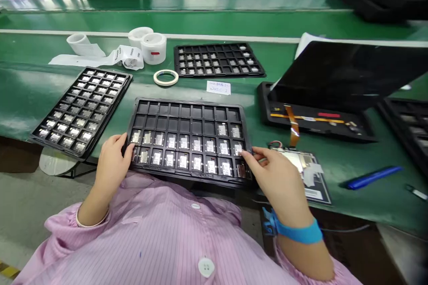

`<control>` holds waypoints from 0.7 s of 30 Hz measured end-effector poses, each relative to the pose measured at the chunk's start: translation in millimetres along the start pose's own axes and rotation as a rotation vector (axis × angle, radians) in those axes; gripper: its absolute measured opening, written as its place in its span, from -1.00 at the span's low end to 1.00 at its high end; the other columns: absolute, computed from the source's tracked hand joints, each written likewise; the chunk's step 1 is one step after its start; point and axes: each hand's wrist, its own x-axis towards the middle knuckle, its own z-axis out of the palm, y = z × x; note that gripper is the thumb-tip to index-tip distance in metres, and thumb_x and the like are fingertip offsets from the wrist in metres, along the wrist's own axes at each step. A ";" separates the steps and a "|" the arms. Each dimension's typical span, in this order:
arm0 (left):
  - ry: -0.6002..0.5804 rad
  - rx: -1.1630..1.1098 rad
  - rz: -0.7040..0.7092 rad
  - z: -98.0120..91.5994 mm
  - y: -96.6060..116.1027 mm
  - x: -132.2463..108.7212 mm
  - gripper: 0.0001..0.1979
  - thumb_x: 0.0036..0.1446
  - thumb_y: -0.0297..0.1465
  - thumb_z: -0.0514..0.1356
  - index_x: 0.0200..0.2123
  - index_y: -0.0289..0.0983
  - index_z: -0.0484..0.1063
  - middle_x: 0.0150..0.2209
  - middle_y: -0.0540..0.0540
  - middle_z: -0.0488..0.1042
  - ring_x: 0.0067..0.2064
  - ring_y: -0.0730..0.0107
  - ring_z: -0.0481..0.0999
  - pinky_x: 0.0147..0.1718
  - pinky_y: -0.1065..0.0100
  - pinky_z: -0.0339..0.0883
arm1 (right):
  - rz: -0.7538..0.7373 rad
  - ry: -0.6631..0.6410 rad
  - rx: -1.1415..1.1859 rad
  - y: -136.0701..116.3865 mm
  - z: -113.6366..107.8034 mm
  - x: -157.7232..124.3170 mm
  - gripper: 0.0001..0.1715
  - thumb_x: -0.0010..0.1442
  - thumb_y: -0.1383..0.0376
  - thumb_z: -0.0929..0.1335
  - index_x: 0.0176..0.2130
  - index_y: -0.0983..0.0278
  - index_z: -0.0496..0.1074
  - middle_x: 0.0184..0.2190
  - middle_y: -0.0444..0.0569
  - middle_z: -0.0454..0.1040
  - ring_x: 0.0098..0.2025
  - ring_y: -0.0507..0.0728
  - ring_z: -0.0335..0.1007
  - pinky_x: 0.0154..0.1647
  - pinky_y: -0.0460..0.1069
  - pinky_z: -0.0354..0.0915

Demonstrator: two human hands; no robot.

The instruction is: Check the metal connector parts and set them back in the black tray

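Pink smock (160, 240) nearest. Left hand (112, 160) curls around the black tray (187, 103) at its near left edge. Right hand (277, 178), fingers half curled, touches the near right corner, grip unclear. Circuit board (309, 167) lies just beside it, and a second tray (82, 109) sits to the left.

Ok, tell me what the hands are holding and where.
The left hand grips the black tray by its near left edge; the right hand touches its near right corner, grip unclear.
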 end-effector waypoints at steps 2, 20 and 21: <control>0.030 0.012 0.006 3.1 -2.9 -1.3 -0.51 0.31 -0.20 0.04 0.12 -0.39 0.47 0.03 -0.35 0.46 0.13 -0.11 0.41 0.18 -0.02 0.26 | -0.027 0.056 -0.072 -4.9 0.3 -3.5 -0.55 0.22 0.03 0.28 -0.17 0.30 0.55 -0.29 0.08 0.52 -0.25 0.29 0.40 -0.30 0.11 0.21; 0.055 -0.531 -0.159 0.2 -1.5 7.4 -0.63 0.11 -0.24 0.23 -0.06 -0.31 0.54 0.01 -0.27 0.46 -0.07 0.08 0.47 0.05 0.04 0.34 | 0.180 -0.062 0.729 -18.2 -21.7 -7.5 -0.52 0.12 -0.04 0.38 -0.01 0.01 0.24 -0.15 0.11 0.55 -0.12 0.39 0.56 -0.19 0.26 0.49; 0.063 -0.594 -0.183 -2.2 -1.7 8.1 -0.63 0.09 -0.23 0.25 -0.07 -0.31 0.53 -0.01 -0.26 0.48 -0.08 0.11 0.49 0.02 0.08 0.37 | 0.192 -0.081 0.680 -17.0 -24.1 -8.3 -0.51 0.16 -0.08 0.33 0.03 -0.05 0.23 -0.12 0.12 0.55 -0.13 0.39 0.57 -0.27 0.25 0.51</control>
